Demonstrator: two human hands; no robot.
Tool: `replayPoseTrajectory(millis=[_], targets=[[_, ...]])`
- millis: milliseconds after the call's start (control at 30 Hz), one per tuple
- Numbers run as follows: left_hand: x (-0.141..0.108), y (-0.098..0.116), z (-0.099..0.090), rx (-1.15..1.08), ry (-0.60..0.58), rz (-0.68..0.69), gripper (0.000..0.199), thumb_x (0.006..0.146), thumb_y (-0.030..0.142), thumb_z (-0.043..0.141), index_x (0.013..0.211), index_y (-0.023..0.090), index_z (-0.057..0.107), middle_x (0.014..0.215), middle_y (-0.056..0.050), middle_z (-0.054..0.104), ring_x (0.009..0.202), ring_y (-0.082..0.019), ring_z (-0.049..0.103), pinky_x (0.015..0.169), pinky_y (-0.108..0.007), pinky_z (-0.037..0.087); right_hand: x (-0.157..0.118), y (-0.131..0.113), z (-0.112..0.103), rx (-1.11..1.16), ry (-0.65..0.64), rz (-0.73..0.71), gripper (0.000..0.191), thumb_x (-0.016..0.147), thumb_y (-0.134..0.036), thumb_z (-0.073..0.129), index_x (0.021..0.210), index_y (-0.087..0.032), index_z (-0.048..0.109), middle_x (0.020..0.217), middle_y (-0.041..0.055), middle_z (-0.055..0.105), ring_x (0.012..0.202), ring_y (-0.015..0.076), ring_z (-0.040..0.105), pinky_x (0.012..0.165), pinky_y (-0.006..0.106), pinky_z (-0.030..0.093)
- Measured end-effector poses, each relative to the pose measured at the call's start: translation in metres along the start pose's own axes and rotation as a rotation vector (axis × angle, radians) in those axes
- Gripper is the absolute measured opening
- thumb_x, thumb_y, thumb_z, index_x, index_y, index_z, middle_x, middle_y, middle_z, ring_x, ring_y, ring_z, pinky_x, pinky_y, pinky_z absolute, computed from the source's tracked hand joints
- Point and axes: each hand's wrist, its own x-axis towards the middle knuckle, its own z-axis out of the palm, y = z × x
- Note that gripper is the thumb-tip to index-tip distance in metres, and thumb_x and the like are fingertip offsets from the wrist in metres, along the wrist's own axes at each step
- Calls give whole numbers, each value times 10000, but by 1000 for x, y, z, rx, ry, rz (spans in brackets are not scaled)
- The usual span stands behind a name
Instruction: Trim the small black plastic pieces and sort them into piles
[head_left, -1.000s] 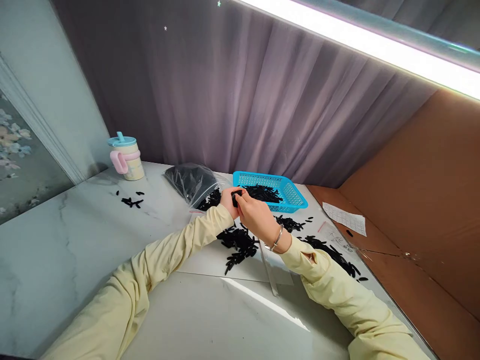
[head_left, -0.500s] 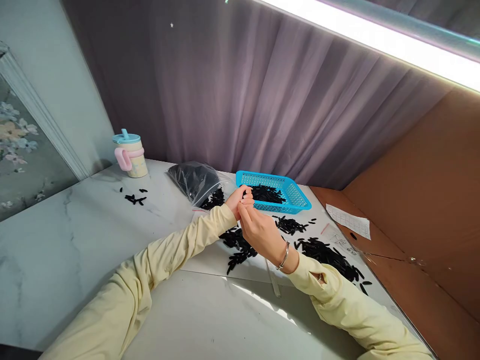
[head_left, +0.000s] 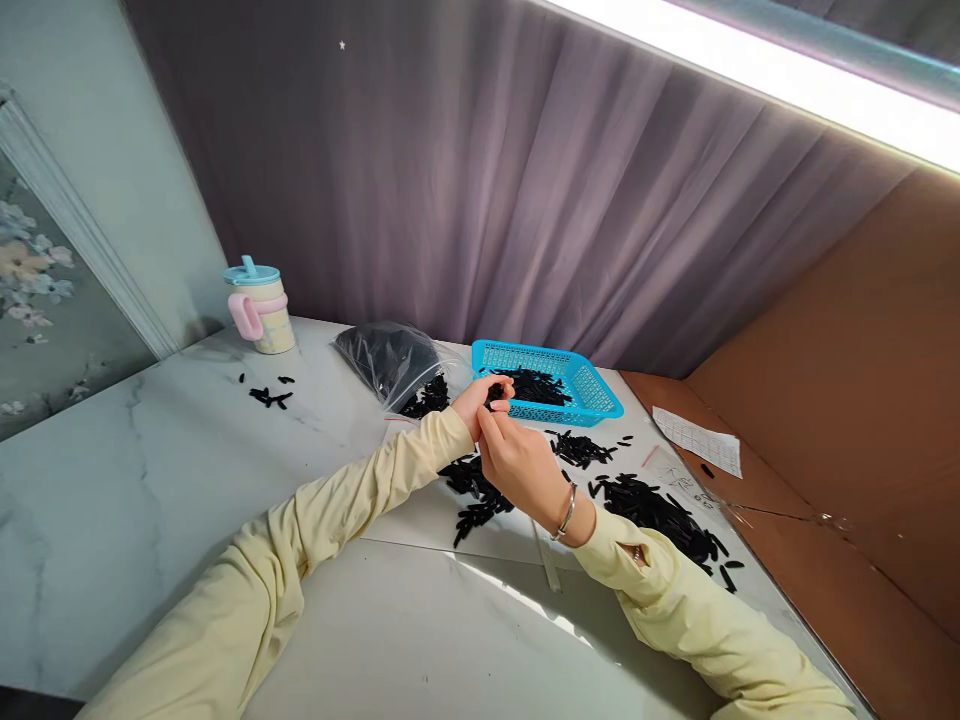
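My left hand is curled around several small black pieces, some of which show in its palm. Touching it from the near side is my right hand, its fingers pinched at the left palm; what they hold is hidden. Both hands are just in front of a blue basket that holds many black pieces. A clear zip bag of black pieces lies to their left, partly spilled. Loose heaps lie below the hands, behind the right wrist and beside the right forearm.
A cup with a pink handle stands at the back left, near a few black pieces. A paper sheet lies at the right edge, and a thin pale strip is under the right wrist. A purple curtain hangs behind.
The fingers of my left hand have loosened a little, so more of the black pieces in the palm shows. My right hand has barely moved.
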Motion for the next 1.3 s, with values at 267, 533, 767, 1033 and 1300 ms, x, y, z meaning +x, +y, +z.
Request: replayPoseTrajectory(millis=[267, 533, 767, 1033, 1300], targets=[[-7, -4, -12, 240, 10, 10, 218, 868, 245, 481, 712, 108, 548, 555, 46, 480, 342, -13, 351, 323, -137, 277, -26, 0, -14, 680, -142, 239, 182, 871, -189, 408, 1019, -153, 508, 664, 11, 590, 527, 105, 531, 540, 225, 436], [-23, -23, -20, 618, 24, 131, 507, 817, 328, 520, 361, 116, 452, 307, 31, 351, 236, -6, 264, 292, -155, 109, -59, -6, -13, 1974, -522, 913, 240, 719, -298, 679, 868, -131, 592, 652, 5, 617, 469, 64, 521, 505, 214, 430], [-40, -31, -23, 878, -134, 103, 544, 785, 399, 538, 320, 138, 427, 262, 43, 296, 246, -22, 250, 319, -193, 136, -84, 17, -3, 2075, -338, 1019, 182, 712, -236, 693, 870, -148, 671, 709, 20, 639, 496, 51, 522, 477, 188, 407], [-37, -43, -42, 963, -256, 59, 516, 796, 443, 492, 374, 152, 439, 292, 45, 305, 275, -41, 260, 342, -224, 148, -91, 27, 8, 2114, -208, 942, 191, 733, -247, 668, 891, -142, 646, 677, 14, 624, 471, 65, 502, 429, 192, 399], [-41, -49, -47, 968, -245, 134, 515, 793, 437, 475, 360, 158, 445, 318, 31, 341, 304, -48, 274, 366, -241, 177, -91, 28, 8, 1968, -62, 1052, 170, 713, -249, 665, 831, -138, 613, 609, -1, 598, 404, 48, 406, 384, 186, 285]])
